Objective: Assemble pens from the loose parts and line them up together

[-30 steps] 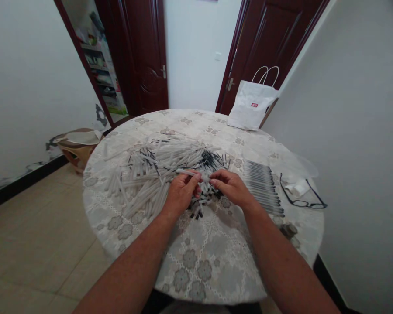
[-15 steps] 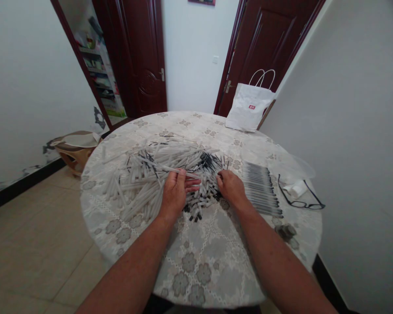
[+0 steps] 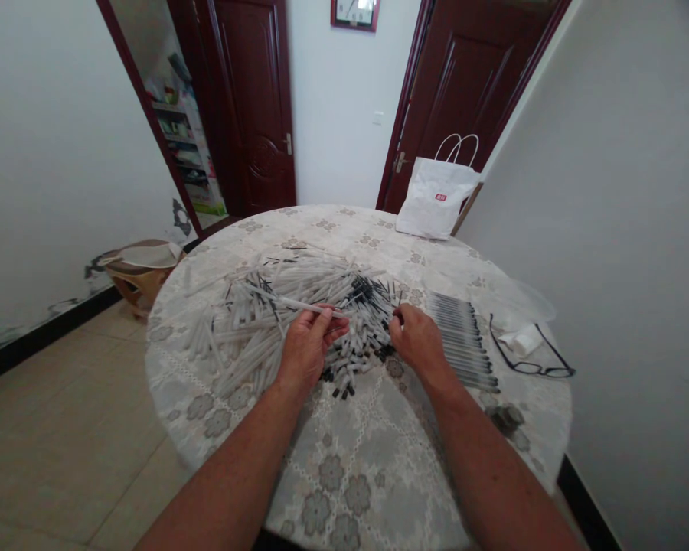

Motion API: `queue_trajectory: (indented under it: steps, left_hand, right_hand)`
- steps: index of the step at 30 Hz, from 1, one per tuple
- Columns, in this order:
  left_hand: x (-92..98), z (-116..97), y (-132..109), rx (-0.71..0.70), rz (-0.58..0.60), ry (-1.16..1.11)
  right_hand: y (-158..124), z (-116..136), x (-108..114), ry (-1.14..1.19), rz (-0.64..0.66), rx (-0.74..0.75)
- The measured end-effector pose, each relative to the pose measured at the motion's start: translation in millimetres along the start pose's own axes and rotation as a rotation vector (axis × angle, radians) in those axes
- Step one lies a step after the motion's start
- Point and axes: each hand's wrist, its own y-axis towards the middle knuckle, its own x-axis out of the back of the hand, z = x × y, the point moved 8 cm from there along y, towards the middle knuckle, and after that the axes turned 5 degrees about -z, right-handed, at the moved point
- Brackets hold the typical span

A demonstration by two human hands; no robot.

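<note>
A big heap of clear pen barrels point(image 3: 258, 321) and black pen parts point(image 3: 367, 295) covers the middle of a round table with a flowered cloth point(image 3: 350, 459). My left hand point(image 3: 307, 344) is closed on one clear pen barrel point(image 3: 298, 304), which sticks out up and to the left above the heap. My right hand point(image 3: 416, 340) rests on the heap's right edge, its fingers pinched among the black parts; what it holds is too small to make out. A neat row of finished pens point(image 3: 462, 340) lies just to the right of that hand.
Black-rimmed glasses point(image 3: 531, 360) and a crumpled white wrapper point(image 3: 520, 337) lie at the table's right side. A white paper bag point(image 3: 436, 195) stands at the far edge before a dark door. A low wooden stool point(image 3: 141, 268) sits on the floor to the left.
My left hand has lifted one clear barrel off the heap and closed on it. My right hand has moved a little right and back into the black parts. The view has tilted up.
</note>
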Motion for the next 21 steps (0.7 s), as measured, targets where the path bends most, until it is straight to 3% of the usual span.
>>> queue_trajectory:
  steps: [4,6,10,13,17,21]
  left_hand:
    - [0.3,2,0,0.021,0.007,-0.001]
    - [0.6,2,0,0.031,0.006,-0.013]
    - [-0.2,0,0,0.048,0.016,-0.077]
    - [0.1,-1,0,0.057,0.007,-0.113]
    - [1.0,-3,0,0.056,-0.004,-0.148]
    - [1.2,-2,0,0.065,0.005,-0.179]
  right_hand:
    - [-1,2,-6,0.004,0.057,-0.008]
    - [-1,2,-1,0.051,0.024,-0.015]
    - [-2,-7,32,0.265,-0.245,-0.063]
    - [-6,-21,45,0.624,-0.375,-0.137]
    - [-5,-24,26,1.133,-0.283,-0.227]
    - [-5,-16,13,1.217,-0.208,-0.215]
